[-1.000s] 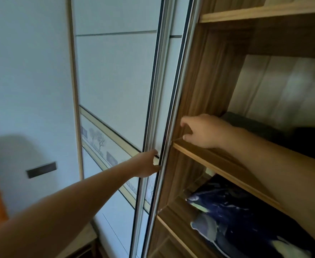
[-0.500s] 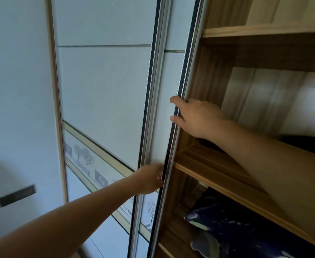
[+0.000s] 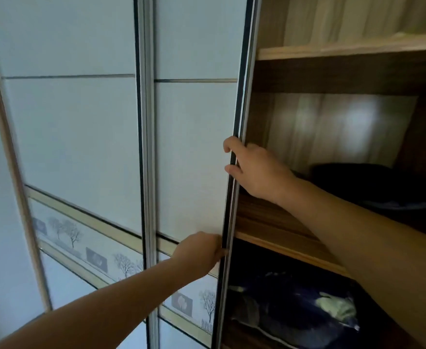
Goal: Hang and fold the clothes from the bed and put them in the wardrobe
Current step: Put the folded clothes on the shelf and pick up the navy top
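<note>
While the wardrobe stands part open: both hands are on the white panelled sliding door at its metal-framed edge; this looks like a door-sliding step, though its direction cannot be told.
Right hand: reaches from inside the brown wooden wardrobe, its fingers hooked round the door's edge above the middle wooden shelf.
Left hand: lower on the same edge, from the front; its fingers are curled against the frame, gripping it.
Clothes from the bed: not in view, and neither hand holds a garment.
Already inside: a dark folded garment lies on the middle shelf, well back from the door; a dark blue patterned fabric lies on the shelf below, close to the door's track.
Second door: a matching white panel, left of the held one.
Doing it well: push with both hands evenly along the track, so the tall panel does not rack or bind.
Watch: the right fingertips wrap the edge and could be pinched against the other panel or the frame; the patterned fabric could snag.
</note>
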`<state>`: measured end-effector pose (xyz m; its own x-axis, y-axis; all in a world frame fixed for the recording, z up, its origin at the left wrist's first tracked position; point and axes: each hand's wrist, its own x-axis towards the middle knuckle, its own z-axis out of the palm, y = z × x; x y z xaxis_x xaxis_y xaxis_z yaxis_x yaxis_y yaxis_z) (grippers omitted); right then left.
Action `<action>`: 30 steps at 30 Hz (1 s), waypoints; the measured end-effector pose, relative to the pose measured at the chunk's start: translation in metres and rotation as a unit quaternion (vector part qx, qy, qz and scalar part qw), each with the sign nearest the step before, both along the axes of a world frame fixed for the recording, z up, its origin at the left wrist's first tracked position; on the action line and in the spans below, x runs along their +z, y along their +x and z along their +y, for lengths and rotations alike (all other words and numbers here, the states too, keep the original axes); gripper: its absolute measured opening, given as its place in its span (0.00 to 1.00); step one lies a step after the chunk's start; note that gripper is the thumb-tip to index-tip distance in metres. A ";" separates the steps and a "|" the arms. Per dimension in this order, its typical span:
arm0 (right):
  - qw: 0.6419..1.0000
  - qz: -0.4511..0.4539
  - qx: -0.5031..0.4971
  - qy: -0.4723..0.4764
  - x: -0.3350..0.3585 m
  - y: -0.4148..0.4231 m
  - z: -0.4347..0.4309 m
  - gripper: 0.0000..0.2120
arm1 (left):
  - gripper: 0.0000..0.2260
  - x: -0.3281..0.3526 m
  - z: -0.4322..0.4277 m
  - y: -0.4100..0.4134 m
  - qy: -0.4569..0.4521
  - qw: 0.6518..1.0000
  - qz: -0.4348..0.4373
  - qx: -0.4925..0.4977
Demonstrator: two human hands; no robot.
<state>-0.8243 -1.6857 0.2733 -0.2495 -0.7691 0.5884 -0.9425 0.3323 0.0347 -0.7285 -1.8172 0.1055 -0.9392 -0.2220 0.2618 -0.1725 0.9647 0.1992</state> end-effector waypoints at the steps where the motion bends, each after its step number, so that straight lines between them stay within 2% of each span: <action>1: 1.000 -0.007 -0.004 0.000 0.000 0.000 0.011 0.12 | 0.13 0.002 0.008 -0.002 -0.002 1.000 -0.002 -0.010; 6: 0.999 -0.026 -0.040 0.005 -0.001 -0.003 0.062 0.12 | 0.14 0.003 0.047 -0.017 -0.021 0.998 -0.006 -0.067; 12: 0.994 -0.029 -0.105 0.015 0.003 0.001 0.127 0.12 | 0.08 -0.004 0.095 -0.030 -0.023 0.989 -0.003 -0.149; 18: 0.977 0.026 -0.205 0.060 0.011 0.009 0.179 0.14 | 0.04 -0.003 0.143 -0.044 -0.017 0.973 0.003 -0.232; 22: 0.939 0.111 -0.313 0.091 0.017 0.018 0.205 0.19 | 0.06 -0.006 0.170 -0.055 -0.016 0.962 -0.014 -0.271; 24: 0.915 0.160 -0.357 0.095 0.017 0.022 0.217 0.22 | 0.04 -0.008 0.182 -0.061 -0.022 0.958 -0.014 -0.284; 27: 0.863 0.299 -0.397 0.094 0.013 0.023 0.235 0.33 | 0.09 -0.008 0.200 -0.069 -0.021 0.953 -0.011 -0.303; 30: 0.823 0.362 -0.416 0.136 0.011 0.017 0.251 0.44 | 0.12 -0.008 0.217 -0.072 -0.024 0.947 -0.019 -0.319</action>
<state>-0.8069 -1.4348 0.2841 -0.4164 -0.6375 0.6483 -0.0932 0.7392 0.6670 -0.8008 -1.6000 0.0980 -0.8870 0.4052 0.2213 0.4425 0.8829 0.1569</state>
